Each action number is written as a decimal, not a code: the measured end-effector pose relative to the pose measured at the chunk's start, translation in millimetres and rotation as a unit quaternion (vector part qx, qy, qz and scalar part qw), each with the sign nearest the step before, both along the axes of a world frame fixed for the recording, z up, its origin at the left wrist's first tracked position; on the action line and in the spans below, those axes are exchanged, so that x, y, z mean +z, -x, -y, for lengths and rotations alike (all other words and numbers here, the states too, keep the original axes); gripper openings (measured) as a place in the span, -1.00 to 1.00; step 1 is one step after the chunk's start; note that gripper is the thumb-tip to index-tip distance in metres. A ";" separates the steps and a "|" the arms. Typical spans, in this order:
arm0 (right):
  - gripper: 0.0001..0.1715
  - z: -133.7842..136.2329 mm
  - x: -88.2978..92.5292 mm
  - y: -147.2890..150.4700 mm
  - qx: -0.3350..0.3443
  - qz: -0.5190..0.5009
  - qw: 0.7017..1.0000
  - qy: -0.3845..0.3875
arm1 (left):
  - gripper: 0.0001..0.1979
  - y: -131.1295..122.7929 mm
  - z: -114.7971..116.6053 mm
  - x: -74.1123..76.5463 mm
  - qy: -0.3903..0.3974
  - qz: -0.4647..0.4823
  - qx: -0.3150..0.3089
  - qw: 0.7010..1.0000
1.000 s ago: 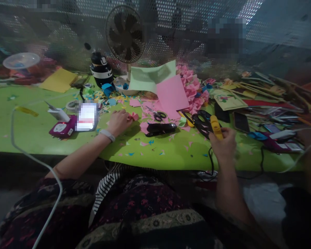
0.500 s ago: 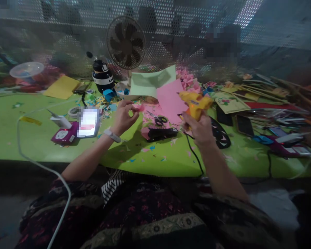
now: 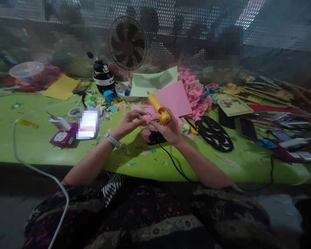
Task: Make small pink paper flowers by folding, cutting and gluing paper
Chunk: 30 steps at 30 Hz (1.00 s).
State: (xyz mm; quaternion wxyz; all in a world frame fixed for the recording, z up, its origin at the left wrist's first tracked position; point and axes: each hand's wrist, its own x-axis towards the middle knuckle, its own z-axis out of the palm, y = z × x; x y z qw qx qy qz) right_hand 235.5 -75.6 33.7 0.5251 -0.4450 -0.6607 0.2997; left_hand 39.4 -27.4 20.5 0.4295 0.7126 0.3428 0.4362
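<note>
My left hand (image 3: pixel 129 123), with a white band at the wrist, pinches a small pink paper piece (image 3: pixel 147 119) above the green table. My right hand (image 3: pixel 169 128) is wrapped round a yellow glue gun (image 3: pixel 159 109), whose nozzle points up and to the left. The fingertips of my right hand are at the right side of the pink piece. Beneath my hands lies a black stapler (image 3: pixel 155 137), partly hidden. The gun's black cord runs down to the table's front edge.
Pink sheet (image 3: pixel 174 98), pale green sheet (image 3: pixel 155 82) and pink paper flowers (image 3: pixel 194 93) lie behind. A fan (image 3: pixel 127 43) and black bottle (image 3: pixel 103 77) stand at the back. Lit phone (image 3: pixel 88 125) is left; black palette-shaped piece (image 3: pixel 215 134) is right.
My right hand has moved left with the glue gun, turning its nozzle up, and has come up to the pink piece. My left hand has moved slightly right and down.
</note>
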 end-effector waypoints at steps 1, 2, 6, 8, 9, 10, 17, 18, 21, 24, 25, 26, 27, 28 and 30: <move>-0.35 0.2 -2.4 -0.8 -0.005 0.006 1.000 -0.015 | -0.78 -0.2 0.8 0.0 0.013 0.016 -0.008 1.000; -0.33 0.2 -4.5 -1.5 -0.009 0.006 1.000 -0.025 | -0.77 -0.5 1.8 0.3 0.025 0.031 -0.013 0.999; -0.28 -1.6 -9.2 -2.5 -0.011 -0.004 1.000 -0.022 | -0.73 -1.6 5.6 1.6 0.050 0.060 -0.013 0.997; -0.30 -2.9 -10.3 -2.7 -0.011 -0.007 1.000 -0.021 | -0.69 -2.4 6.4 0.3 0.054 0.065 -0.014 0.996; -0.33 -3.4 -10.7 -2.9 -0.012 -0.006 1.000 -0.022 | -0.66 -3.0 6.7 -0.7 0.061 0.066 -0.017 0.996; -0.37 -3.8 -11.0 -3.1 -0.014 -0.005 1.000 -0.024 | -0.64 -3.7 7.1 -1.9 0.073 0.067 -0.022 0.995; -0.58 -0.6 -7.4 -4.5 -0.041 -0.014 0.999 -0.019 | -0.58 -7.8 11.6 -5.6 0.071 0.059 -0.015 0.996; -0.61 0.2 -6.5 -4.6 -0.046 -0.013 0.999 -0.022 | -0.57 -8.3 11.7 -6.1 0.059 0.058 -0.018 0.996; -0.65 1.8 -5.1 -4.4 -0.053 -0.019 0.998 -0.027 | -0.55 -9.4 10.8 -8.9 0.073 0.067 -0.039 0.994; -0.69 2.3 -5.2 -3.5 -0.050 -0.031 0.998 -0.030 | -0.54 -8.6 10.1 -10.9 0.139 0.087 -0.061 0.985; -0.70 2.5 -5.3 -3.2 -0.050 -0.035 0.998 -0.032 | -0.54 -8.1 10.1 -11.0 0.157 0.091 -0.065 0.981; -0.70 2.7 -5.3 -3.0 -0.050 -0.037 0.998 -0.032 | -0.54 -7.5 10.3 -10.9 0.170 0.092 -0.068 0.979; -0.71 2.9 -5.3 -2.9 -0.051 -0.040 0.997 -0.033 | -0.54 -7.1 10.6 -10.7 0.179 0.092 -0.070 0.977; -0.71 3.3 -5.3 -2.8 -0.052 -0.042 0.997 -0.032 | -0.54 -6.9 11.0 -10.4 0.184 0.093 -0.070 0.976; -0.71 4.0 -5.6 -2.7 -0.054 -0.041 0.997 -0.027 | -0.54 -7.2 12.0 -10.0 0.196 0.101 -0.070 0.973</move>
